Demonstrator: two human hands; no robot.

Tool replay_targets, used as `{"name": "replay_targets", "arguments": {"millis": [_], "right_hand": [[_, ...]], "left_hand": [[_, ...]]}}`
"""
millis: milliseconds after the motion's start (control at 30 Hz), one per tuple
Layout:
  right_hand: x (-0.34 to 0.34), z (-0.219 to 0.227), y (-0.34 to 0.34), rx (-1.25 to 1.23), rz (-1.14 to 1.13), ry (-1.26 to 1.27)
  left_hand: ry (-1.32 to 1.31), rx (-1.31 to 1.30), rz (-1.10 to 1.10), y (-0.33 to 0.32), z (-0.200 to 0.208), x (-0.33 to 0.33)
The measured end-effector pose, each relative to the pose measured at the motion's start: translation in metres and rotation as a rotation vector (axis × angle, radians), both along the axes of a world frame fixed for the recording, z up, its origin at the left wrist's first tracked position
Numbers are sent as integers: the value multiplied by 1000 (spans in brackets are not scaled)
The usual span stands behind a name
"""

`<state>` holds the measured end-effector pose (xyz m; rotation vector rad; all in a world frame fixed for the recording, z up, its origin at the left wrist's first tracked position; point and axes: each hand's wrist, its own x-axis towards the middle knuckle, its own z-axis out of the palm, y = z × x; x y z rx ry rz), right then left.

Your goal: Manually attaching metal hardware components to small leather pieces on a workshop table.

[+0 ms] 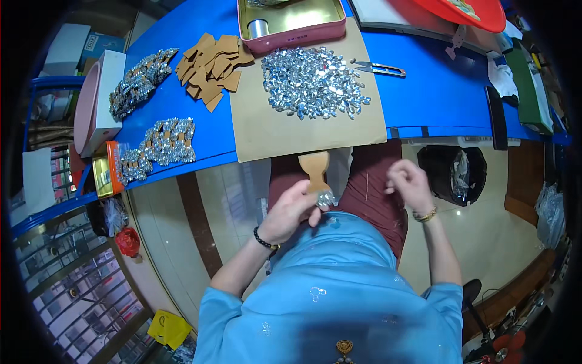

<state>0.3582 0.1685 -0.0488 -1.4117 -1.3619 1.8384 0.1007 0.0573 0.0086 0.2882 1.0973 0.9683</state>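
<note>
My left hand [291, 209] grips a tan bow-shaped piece [314, 167] over my lap. Clear, shiny rhinestones [327, 198] cover its lower end, beside my fingertips; the upper end is bare. Off to the right, my right hand [410, 185] is raised with its fingers curled in a pinch. Whatever it may hold is too small to make out. A thin pale strand [366, 188] shows against the dark red trousers between my hands. Ahead, a broad heap of loose silvery rhinestones [312, 82] lies on a cardboard sheet [254, 130].
On the blue table [212, 130] are a pile of bare tan pieces [212, 67] and stone-covered pieces [167, 142] at left. A pink tin [297, 37] holds a thread spool [257, 28]. Thread snips [382, 68] lie right of the heap. A black bin [445, 173] stands below.
</note>
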Motion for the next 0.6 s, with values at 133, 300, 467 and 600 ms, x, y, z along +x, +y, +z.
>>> {"name": "replay_targets", "arguments": {"millis": [133,300,467,600], "right_hand": [[-56,39,-9,-34,339,-10],[-67,50,-19,86,467,38],[-62,57,-26,533,535,-57],[-61,61,-30,654,582,-139]], "left_hand": [[235,202,-272,-7,-5,9],[1022,908,-345,-11,-13,4],[1133,1098,-292,-14,-28,-2],[1152,1135,-260,-17,-29,-2]]}}
